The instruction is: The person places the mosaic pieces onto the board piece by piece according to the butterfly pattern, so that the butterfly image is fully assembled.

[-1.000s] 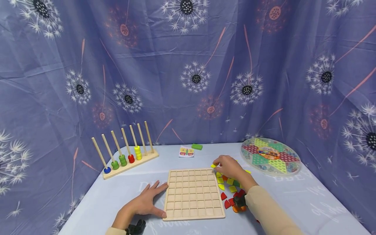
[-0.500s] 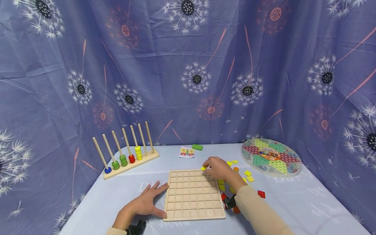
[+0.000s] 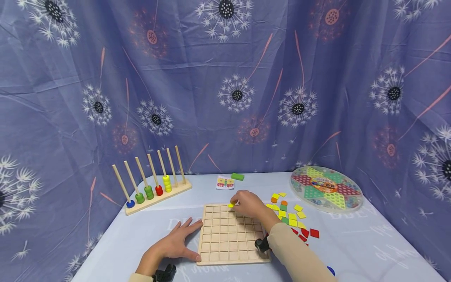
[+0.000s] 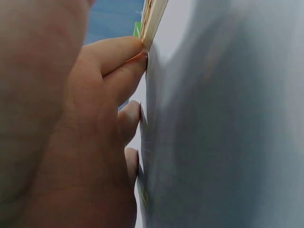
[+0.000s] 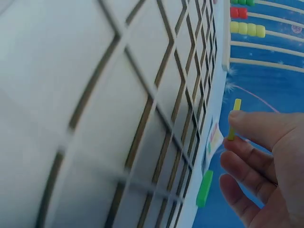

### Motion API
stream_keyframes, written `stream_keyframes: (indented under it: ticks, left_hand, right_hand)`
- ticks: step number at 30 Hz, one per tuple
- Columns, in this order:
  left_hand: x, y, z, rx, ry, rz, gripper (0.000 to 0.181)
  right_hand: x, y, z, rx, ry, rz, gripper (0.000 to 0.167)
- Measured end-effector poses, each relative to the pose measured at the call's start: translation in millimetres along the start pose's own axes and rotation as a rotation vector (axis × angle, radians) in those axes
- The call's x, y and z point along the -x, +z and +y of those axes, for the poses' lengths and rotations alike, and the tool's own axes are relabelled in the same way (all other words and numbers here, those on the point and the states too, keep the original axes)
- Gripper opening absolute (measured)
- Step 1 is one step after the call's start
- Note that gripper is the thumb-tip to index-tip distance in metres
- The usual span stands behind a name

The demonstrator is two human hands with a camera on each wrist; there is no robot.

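Observation:
A wooden grid board [image 3: 229, 235] of square cells lies on the table in front of the person. The left hand [image 3: 176, 241] is spread flat beside it, thumb and index fingertip touching its left edge. In the left wrist view, that hand's fingers [image 4: 124, 78] rest against the board's side. Over the board's far edge, the right hand [image 3: 248, 204] pinches a thin yellow tile [image 3: 231, 205] between thumb and finger. The right wrist view shows the yellow tile [image 5: 234, 119] held edge-on, apart from the board.
Several loose yellow, green, orange and red tiles [image 3: 292, 222] lie right of the board. A pattern card [image 3: 224, 183] and a green block [image 3: 237, 176] are behind it. A bead stacking rack [image 3: 158, 197] stands left, a round Chinese checkers board [image 3: 325, 189] right.
The right hand has moved left from the loose tiles to above the board's far edge, carrying the yellow tile. Its forearm has uncovered more tiles. The left hand stays put.

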State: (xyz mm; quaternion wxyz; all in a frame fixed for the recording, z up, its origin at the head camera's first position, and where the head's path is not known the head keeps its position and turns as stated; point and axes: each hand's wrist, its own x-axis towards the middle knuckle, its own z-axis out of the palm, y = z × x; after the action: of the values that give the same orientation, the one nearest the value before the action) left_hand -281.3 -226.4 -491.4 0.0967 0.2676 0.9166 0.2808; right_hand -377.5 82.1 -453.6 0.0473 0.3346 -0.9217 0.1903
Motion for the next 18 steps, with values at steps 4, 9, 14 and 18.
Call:
stream_keyframes:
  ticks: [4, 9, 14, 18]
  left_hand:
    - [0.6, -0.2, 1.4, 0.003, -0.001, -0.003, 0.106]
    - [1.3, -0.9, 1.8, -0.002, -0.015, -0.005, 0.106]
    - [1.0, -2.2, 2.7, -0.005, -0.015, -0.013, 0.105]
    - [1.1, -3.8, 4.2, -0.010, -0.012, -0.014, 0.106]
  right_hand:
    - [-7.8, 7, -9, -0.007, 0.003, -0.009, 0.017]
    - [-16.3, 19, -20, -0.028, 0.023, -0.007, 0.021]
    - [-24.6, 35, -30, -0.018, 0.050, 0.013, 0.017]
    - [-32.5, 44, -44, 0.020, 0.016, 0.048, 0.014]
